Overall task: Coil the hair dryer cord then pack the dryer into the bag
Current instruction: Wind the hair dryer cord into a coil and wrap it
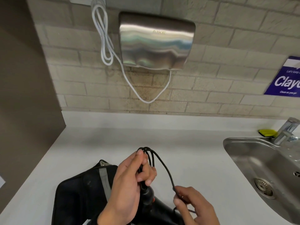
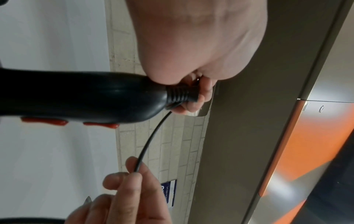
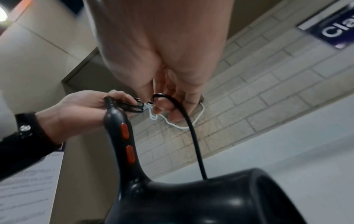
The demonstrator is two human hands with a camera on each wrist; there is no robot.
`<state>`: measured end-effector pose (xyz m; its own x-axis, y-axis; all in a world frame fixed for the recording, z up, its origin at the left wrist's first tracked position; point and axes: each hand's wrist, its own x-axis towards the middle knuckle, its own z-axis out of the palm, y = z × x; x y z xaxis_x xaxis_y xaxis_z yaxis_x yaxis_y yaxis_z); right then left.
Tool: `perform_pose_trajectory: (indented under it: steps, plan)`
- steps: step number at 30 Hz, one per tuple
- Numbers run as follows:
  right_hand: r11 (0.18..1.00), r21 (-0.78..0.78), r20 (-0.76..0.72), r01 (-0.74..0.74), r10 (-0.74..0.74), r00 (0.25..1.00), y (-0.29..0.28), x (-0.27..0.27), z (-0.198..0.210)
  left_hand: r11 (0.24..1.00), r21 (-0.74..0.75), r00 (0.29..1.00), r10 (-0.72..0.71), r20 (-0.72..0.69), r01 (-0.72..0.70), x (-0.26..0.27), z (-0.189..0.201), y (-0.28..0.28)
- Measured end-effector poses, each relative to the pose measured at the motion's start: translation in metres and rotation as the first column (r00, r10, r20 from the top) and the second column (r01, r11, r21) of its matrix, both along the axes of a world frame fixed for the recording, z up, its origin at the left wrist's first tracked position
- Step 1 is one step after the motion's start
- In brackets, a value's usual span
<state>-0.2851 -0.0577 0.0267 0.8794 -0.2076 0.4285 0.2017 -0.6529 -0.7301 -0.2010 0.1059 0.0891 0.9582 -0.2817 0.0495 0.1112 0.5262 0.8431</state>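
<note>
Cord coiling in progress above near edge of worktop; dryer not yet bagged.

Nearest: right hand [image 1: 193, 207], fingers pinching the free run of the black cord [image 1: 164, 164]; that run arcs up and left into the loops bunched in the left hand [image 1: 129, 181], whose fingers are curled round the bundle at the handle end. One hair dryer [image 3: 191, 200], two red switches on its handle, long axis running near-right to far-left, handle tip at the left fingers, barrel toward the person. Free cord lies right of the bundle, so right hand is the nearer feeder. Loop count: three or four, cannot tell exactly. One black bag [image 1: 81, 197] lies on the worktop [image 1: 162, 135] left of the hands, apparently unzipped. Farther right: one sink [image 1: 253, 159]. Far wall: one hand dryer [image 1: 155, 41].
</note>
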Motion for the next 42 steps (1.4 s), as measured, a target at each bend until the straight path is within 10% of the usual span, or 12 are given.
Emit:
perform_pose_trajectory:
  steps: [14, 24, 31, 36, 42]
  plan:
    - [0.861, -0.504, 0.146, -0.076, 0.171, 0.974, 0.016, 0.004, 0.053, 0.983, 0.116, 0.979, -0.157, 0.132, 0.142, -0.013, 0.003, -0.007]
    - [0.946, -0.193, 0.262, -0.261, 0.306, 0.915, 0.003, 0.000, 0.083, 0.873, 0.464, 0.890, -0.321, 0.323, 0.147, -0.020, 0.002, -0.009]
    - [0.975, -0.129, 0.376, -0.181, 0.217, 0.901, -0.005, 0.018, 0.093, 0.823, 0.430, 0.809, -0.513, 0.285, 0.371, -0.019, 0.005, 0.000]
    - [0.923, 0.239, 0.091, -0.302, 0.288, 0.953, -0.010, 0.026, 0.079, 0.793, 0.428, 0.782, -0.567, 0.256, 0.435, -0.013, 0.003, 0.003]
    - [0.769, 0.442, -0.166, -0.461, 0.576, 0.801, -0.021, 0.023, 0.082, 0.763, 0.402, 0.757, -0.617, 0.215, 0.507, -0.006, 0.003, 0.008]
